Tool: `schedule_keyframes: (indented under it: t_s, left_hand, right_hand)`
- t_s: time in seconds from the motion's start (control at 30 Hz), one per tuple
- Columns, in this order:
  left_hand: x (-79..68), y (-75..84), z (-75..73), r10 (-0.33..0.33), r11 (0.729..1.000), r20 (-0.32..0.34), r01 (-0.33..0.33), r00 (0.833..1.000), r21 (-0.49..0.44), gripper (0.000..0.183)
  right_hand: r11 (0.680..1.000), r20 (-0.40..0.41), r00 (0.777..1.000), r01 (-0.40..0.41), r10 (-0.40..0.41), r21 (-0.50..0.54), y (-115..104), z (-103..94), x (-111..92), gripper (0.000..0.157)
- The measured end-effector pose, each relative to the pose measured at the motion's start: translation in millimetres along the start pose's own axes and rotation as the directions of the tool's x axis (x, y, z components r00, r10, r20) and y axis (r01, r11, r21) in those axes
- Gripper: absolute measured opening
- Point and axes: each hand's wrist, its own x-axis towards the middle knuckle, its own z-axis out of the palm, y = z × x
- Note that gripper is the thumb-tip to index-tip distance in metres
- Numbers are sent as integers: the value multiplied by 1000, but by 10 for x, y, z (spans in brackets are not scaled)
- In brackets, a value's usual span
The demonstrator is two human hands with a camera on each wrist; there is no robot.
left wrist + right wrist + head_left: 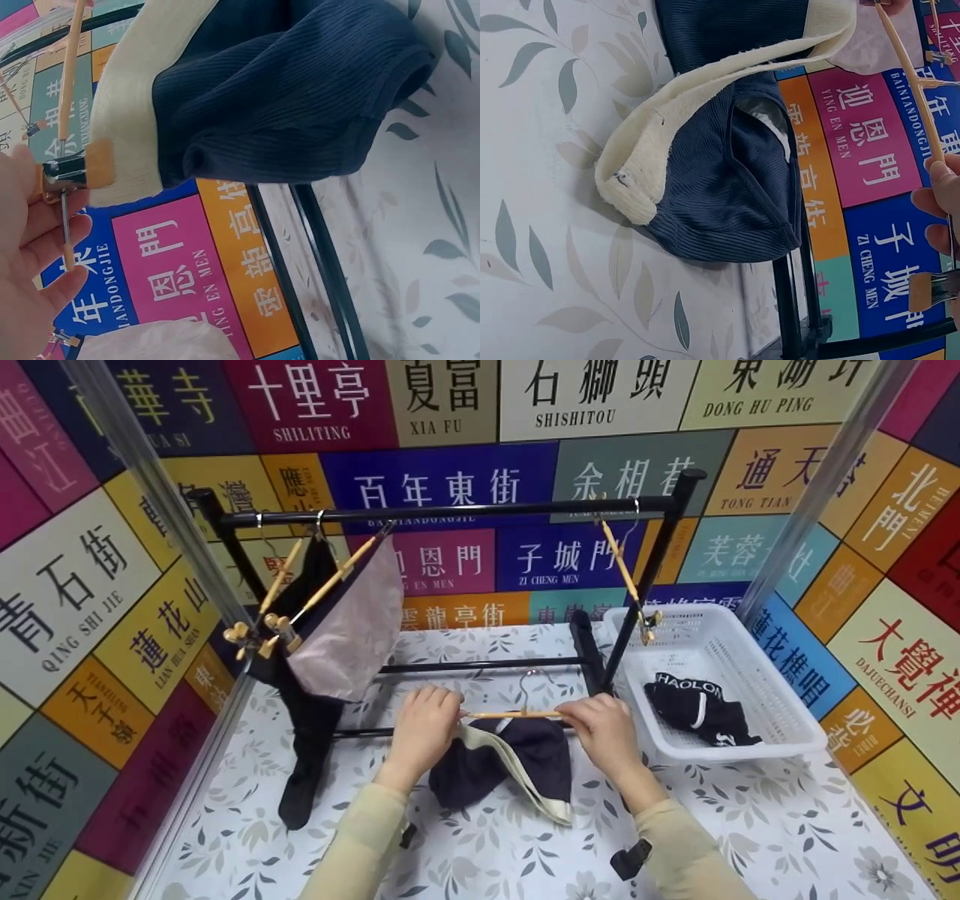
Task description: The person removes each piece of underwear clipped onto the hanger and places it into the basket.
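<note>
both forearms (352, 847) reach forward from the bottom of the head view and slant inward, in pale sleeves (686, 844) that end short of the bare wrists (400, 775). the left hand (426, 727) is back-up, its fingers bent in a grip toward the right hand; its wrist view shows several fingers curving in from the left edge. the right hand (602, 732), near it and about level, pinches with thumb and fingers pointing inward, only partly visible in its own wrist view.
</note>
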Motion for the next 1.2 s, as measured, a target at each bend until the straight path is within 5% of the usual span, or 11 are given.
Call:
schedule_keyframes:
  t_s: [0.27, 0.63, 1.2]
  left_hand:
    - [23, 28, 35, -19, 997, -91, 12, 996, -75, 14]
    - [129, 16, 7, -17, 989, -246, -20, 969, -148, 11]
    - [115, -26, 58, 49, 984, -273, -94, 961, -153, 15]
  right_hand:
    - [1000, 1, 1000, -2, 2, 5, 19, 0, 13, 15]
    - [1000, -45, 999, 21, -20, 18, -18, -43, 119, 15]
    - [1000, -70, 997, 28, -27, 8, 3, -28, 104, 16]
